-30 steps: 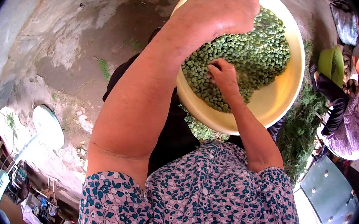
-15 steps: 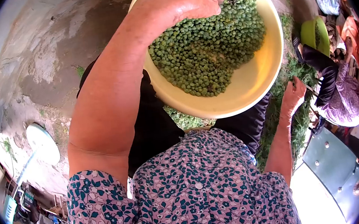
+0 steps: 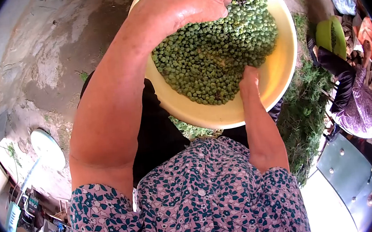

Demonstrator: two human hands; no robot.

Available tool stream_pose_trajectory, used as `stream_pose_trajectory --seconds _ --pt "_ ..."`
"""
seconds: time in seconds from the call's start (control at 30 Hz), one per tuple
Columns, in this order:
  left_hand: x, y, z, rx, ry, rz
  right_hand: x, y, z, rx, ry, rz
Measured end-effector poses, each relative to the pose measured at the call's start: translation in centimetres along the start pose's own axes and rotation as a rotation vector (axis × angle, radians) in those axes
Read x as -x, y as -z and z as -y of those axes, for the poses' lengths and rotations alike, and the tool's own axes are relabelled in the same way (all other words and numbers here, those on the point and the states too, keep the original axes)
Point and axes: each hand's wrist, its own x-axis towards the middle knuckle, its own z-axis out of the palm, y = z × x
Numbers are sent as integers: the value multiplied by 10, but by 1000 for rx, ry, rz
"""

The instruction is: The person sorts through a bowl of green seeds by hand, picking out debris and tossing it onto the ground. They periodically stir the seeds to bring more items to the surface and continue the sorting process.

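Note:
A large cream-yellow basin (image 3: 190,115) sits tilted over my lap, partly filled with small green chickpea-like pods (image 3: 203,64). My left hand (image 3: 212,0) hangs over the basin's far part, back upward, fingers curled closed; whatever they hold is hidden beneath. My right hand (image 3: 249,81) is inside the basin near its right side, at the lower edge of the heap. Its fingers look bunched together against the pods, and I cannot make out what is between them.
Cut green plants (image 3: 306,117) lie heaped to my right. Beyond them another person (image 3: 357,107) sits near a lime-green basin (image 3: 331,37). A grey metal panel (image 3: 348,167) stands at lower right. A round white object (image 3: 48,149) is on the left.
My right hand has come from above the plant heap on the right, inward into the basin. My left hand stays nearly where it was, still curled. The basin has shifted slightly.

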Motion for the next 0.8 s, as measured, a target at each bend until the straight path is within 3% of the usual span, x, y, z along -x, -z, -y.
stream_pose_trajectory --seconds 0.1,0.27,0.37,0.47,0.53,0.67,0.73,0.77,0.8 --pt "5 12 -8 47 44 102 31 -12 7 -73 32 76" --pt "-2 -14 8 12 -72 -96 37 -13 12 -22 19 157" --pt "3 -1 -1 49 -45 -16 92 -18 31 44 132 297" --pt "2 -14 11 16 -131 -144 111 -29 28 5 149 292" --pt "0 -7 6 7 -61 -72 123 -31 32 44 164 372" --pt "0 -1 1 3 -24 -3 163 -46 16 219 397 746" --pt "2 -1 1 5 7 15 194 -42 10 570 722 710" --pt "5 -2 3 12 -39 -32 203 -37 4 569 721 711" --pt "9 -1 5 19 -85 -80 212 -32 -3 483 894 767"
